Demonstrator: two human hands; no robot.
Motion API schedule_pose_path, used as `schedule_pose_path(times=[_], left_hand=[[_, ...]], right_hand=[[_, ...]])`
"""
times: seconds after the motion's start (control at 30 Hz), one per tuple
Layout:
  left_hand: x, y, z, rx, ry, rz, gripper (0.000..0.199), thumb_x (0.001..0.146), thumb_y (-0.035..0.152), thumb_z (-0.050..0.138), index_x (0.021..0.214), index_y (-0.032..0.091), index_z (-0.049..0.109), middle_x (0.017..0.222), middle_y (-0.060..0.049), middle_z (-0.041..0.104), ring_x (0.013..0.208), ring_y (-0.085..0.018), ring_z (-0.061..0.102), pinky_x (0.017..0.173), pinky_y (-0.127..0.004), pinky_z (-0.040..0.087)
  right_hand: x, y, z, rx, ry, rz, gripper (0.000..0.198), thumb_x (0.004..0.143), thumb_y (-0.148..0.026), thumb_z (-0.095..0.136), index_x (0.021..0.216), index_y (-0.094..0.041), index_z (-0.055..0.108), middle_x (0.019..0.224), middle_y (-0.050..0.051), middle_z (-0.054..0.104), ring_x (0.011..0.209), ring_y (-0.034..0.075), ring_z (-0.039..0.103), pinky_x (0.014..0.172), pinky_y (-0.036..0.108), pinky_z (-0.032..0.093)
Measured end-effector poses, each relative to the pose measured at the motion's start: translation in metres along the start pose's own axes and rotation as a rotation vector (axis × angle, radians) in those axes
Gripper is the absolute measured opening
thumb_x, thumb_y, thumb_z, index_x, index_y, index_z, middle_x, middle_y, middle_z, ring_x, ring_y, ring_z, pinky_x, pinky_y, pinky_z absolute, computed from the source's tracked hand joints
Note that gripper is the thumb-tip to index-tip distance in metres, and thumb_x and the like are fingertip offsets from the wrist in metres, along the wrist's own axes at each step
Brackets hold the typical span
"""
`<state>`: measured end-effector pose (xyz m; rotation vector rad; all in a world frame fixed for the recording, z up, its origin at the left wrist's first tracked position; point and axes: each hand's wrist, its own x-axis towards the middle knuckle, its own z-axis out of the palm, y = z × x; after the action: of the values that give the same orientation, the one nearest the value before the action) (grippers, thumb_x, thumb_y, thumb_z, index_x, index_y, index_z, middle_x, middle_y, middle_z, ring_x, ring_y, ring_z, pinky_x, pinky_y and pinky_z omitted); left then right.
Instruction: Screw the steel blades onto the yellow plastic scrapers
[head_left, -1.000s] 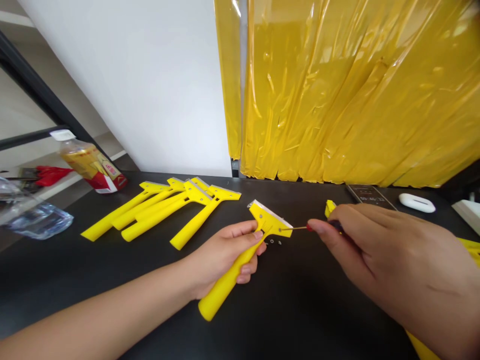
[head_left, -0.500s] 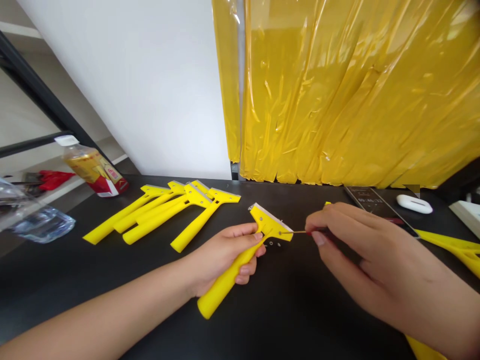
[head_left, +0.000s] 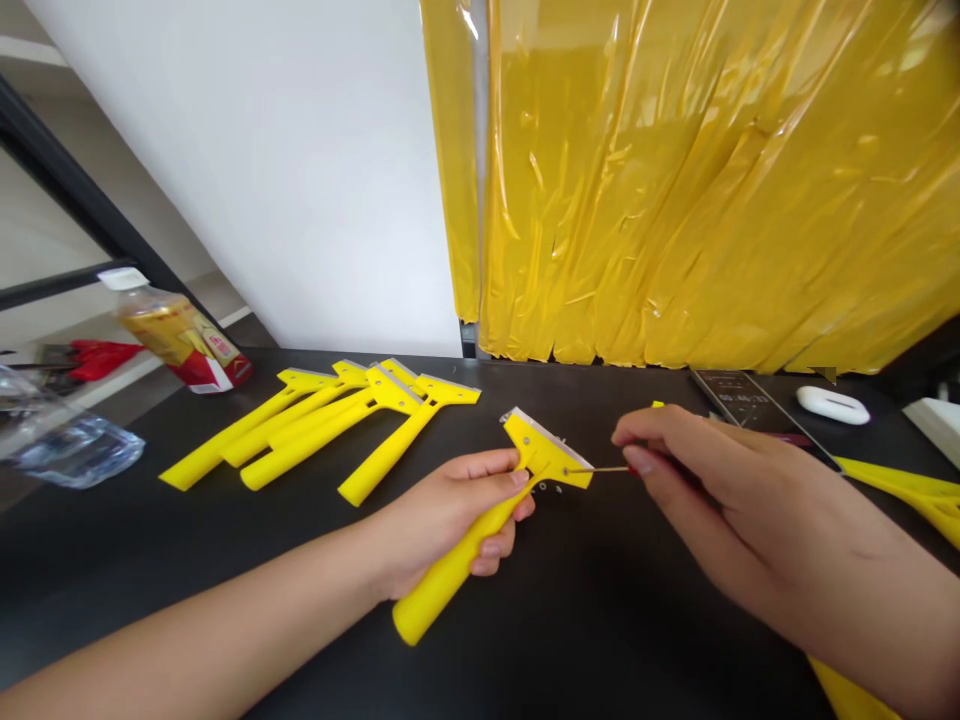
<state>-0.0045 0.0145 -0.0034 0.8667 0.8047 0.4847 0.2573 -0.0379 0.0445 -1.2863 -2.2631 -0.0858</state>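
Note:
My left hand (head_left: 465, 510) is wrapped round the neck of a yellow scraper (head_left: 442, 570), its head turned up and to the right. A metal blade edge runs along the scraper's top, and two screws show in its face. In my right hand (head_left: 720, 510), thumb and fingers pinch a screwdriver whose thin shaft (head_left: 611, 469) reaches left to the screw (head_left: 565, 471) at the head's right end. Most of the screwdriver's handle is hidden by the fingers. Small metal bits (head_left: 551, 489) lie on the black table just behind the scraper head.
Several yellow scrapers (head_left: 307, 425) lie at the left, near a drink bottle (head_left: 180, 335) and a clear plastic item (head_left: 75, 450). At the right are a phone (head_left: 742, 400), a white case (head_left: 832, 405) and more yellow pieces (head_left: 900, 490). Yellow plastic sheeting (head_left: 637, 200) hangs behind.
The scraper head and the screwdriver tip have shifted slightly right and down in view. Both hands keep their hold, and the shaft still meets the screw.

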Motion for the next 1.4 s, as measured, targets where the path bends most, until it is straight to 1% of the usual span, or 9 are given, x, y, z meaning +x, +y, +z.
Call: schedule_pose_path(times=[0.47, 0.87, 0.93, 1.0, 1.1, 1.17, 1.23, 1.33, 1.4], left_hand=[[0.0, 0.001, 0.001, -0.01, -0.014, -0.001, 0.025, 0.101, 0.039, 0.074, 0.102, 0.02, 0.059, 0.092, 0.001, 0.058, 0.053, -0.003, 0.045, 0.048, -0.02, 0.034], [-0.001, 0.001, 0.0, -0.035, 0.006, 0.001, 0.023, 0.101, 0.036, 0.073, 0.1, 0.019, 0.058, 0.092, -0.001, 0.059, 0.054, -0.005, 0.046, 0.049, -0.021, 0.034], [-0.002, 0.002, -0.001, -0.06, -0.019, 0.017, 0.023, 0.098, 0.033, 0.076, 0.098, 0.019, 0.058, 0.091, 0.0, 0.058, 0.057, -0.006, 0.047, 0.05, -0.022, 0.035], [-0.005, 0.003, -0.001, -0.082, -0.075, 0.037, 0.022, 0.095, 0.027, 0.079, 0.1, 0.019, 0.06, 0.088, 0.001, 0.056, 0.06, -0.007, 0.047, 0.053, -0.021, 0.036], [-0.009, 0.007, 0.003, -0.055, -0.111, 0.051, 0.019, 0.097, 0.025, 0.077, 0.108, 0.02, 0.062, 0.09, 0.0, 0.059, 0.059, -0.007, 0.05, 0.053, -0.021, 0.04], [-0.012, 0.008, 0.006, 0.001, -0.08, 0.053, 0.022, 0.102, 0.031, 0.072, 0.119, 0.022, 0.062, 0.097, -0.002, 0.065, 0.058, -0.008, 0.057, 0.05, -0.021, 0.043], [-0.014, 0.008, 0.01, 0.039, -0.039, 0.058, 0.036, 0.104, 0.037, 0.069, 0.136, 0.025, 0.057, 0.106, -0.005, 0.069, 0.056, -0.01, 0.062, 0.047, -0.023, 0.045], [-0.016, 0.005, 0.01, -0.013, 0.017, 0.024, 0.059, 0.104, 0.039, 0.07, 0.156, 0.031, 0.043, 0.104, -0.005, 0.07, 0.051, -0.009, 0.056, 0.045, -0.022, 0.043], [-0.016, 0.003, 0.008, -0.073, 0.04, -0.015, 0.064, 0.103, 0.037, 0.072, 0.16, 0.033, 0.041, 0.095, 0.0, 0.064, 0.049, -0.006, 0.047, 0.045, -0.019, 0.038]], right_hand=[[-0.004, -0.001, -0.001, -0.034, 0.035, 0.029, 0.022, 0.11, -0.027, 0.047, 0.13, -0.024, 0.055, 0.107, 0.006, 0.079, 0.086, 0.023, 0.079, 0.072, 0.037, 0.058], [0.0, 0.001, 0.0, -0.047, 0.018, -0.014, 0.015, 0.111, -0.025, 0.047, 0.122, -0.025, 0.058, 0.104, 0.004, 0.075, 0.088, 0.022, 0.073, 0.077, 0.037, 0.055], [0.0, 0.003, 0.001, -0.037, 0.039, -0.001, 0.017, 0.11, -0.025, 0.049, 0.125, -0.024, 0.057, 0.109, 0.005, 0.075, 0.094, 0.023, 0.074, 0.08, 0.037, 0.056], [-0.001, 0.005, 0.0, -0.027, 0.04, 0.04, 0.017, 0.11, -0.032, 0.051, 0.123, -0.024, 0.059, 0.104, 0.005, 0.076, 0.087, 0.023, 0.076, 0.074, 0.037, 0.056], [-0.001, 0.008, -0.002, 0.023, 0.068, 0.134, 0.02, 0.111, -0.04, 0.051, 0.122, -0.025, 0.061, 0.093, 0.004, 0.076, 0.074, 0.022, 0.075, 0.063, 0.034, 0.055], [-0.002, 0.009, -0.004, 0.065, 0.117, 0.169, 0.02, 0.109, -0.039, 0.054, 0.122, -0.026, 0.06, 0.099, 0.005, 0.077, 0.08, 0.022, 0.077, 0.065, 0.033, 0.058], [-0.002, 0.009, -0.005, 0.086, 0.153, 0.171, 0.019, 0.107, -0.039, 0.057, 0.122, -0.026, 0.059, 0.104, 0.006, 0.077, 0.088, 0.024, 0.078, 0.069, 0.033, 0.059], [-0.003, 0.006, -0.004, 0.081, 0.128, 0.143, 0.016, 0.111, -0.039, 0.053, 0.121, -0.028, 0.059, 0.101, 0.004, 0.076, 0.09, 0.023, 0.078, 0.071, 0.033, 0.058], [-0.004, 0.004, -0.003, 0.066, 0.098, 0.123, 0.015, 0.112, -0.035, 0.05, 0.122, -0.028, 0.059, 0.104, 0.004, 0.075, 0.093, 0.023, 0.076, 0.076, 0.034, 0.057]])
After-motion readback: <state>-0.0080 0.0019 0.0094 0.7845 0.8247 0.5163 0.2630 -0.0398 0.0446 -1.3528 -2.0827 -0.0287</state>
